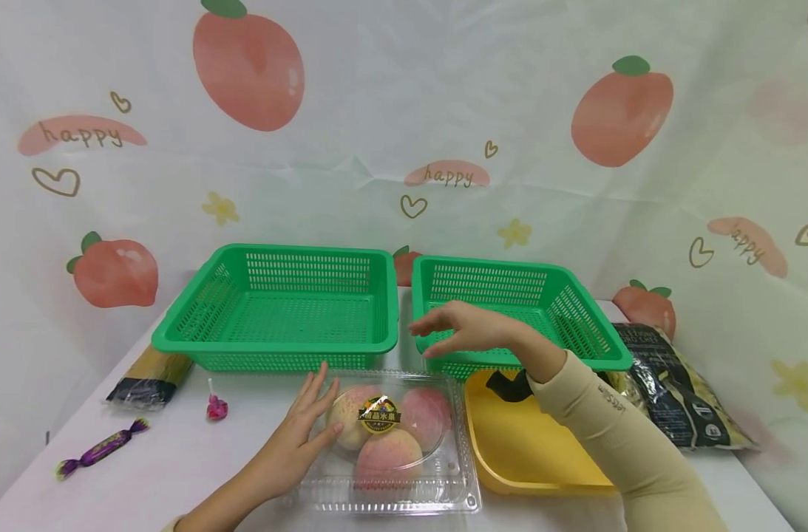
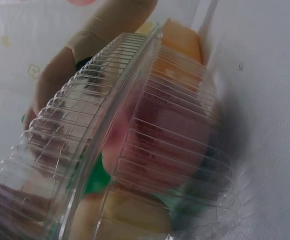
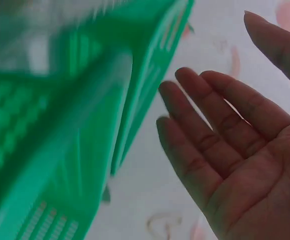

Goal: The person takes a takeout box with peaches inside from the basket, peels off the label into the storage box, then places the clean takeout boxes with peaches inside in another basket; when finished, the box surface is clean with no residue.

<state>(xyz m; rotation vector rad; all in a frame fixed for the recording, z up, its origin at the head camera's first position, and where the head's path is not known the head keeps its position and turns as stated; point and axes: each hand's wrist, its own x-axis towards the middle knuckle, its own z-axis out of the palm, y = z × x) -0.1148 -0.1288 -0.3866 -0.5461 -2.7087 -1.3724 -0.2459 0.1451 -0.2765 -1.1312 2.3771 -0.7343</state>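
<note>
A clear plastic clamshell box (image 1: 466, 451) with three pinkish peaches (image 1: 388, 458) and a round label sits at the front middle, its lid down. My left hand (image 1: 293, 447) lies along the box's left side, fingers extended, fingertips over the lid's edge. The left wrist view shows the ribbed wall of the box (image 2: 112, 95) close up, with a peach (image 2: 169, 137) behind it. My right hand (image 1: 466, 329) is raised over the front left of the right green basket (image 1: 579, 295), fingers loosely extended and holding nothing. Its bare palm (image 3: 254, 195) faces the right wrist camera.
A second green basket (image 1: 277, 347) stands at the back left. A yellow tray (image 1: 523, 451) lies under my right forearm, beside a black bag (image 1: 676, 391). At left are a gold-and-black packet (image 1: 154, 377), a pink lollipop (image 1: 216, 408) and a purple wrapped candy (image 1: 104, 448).
</note>
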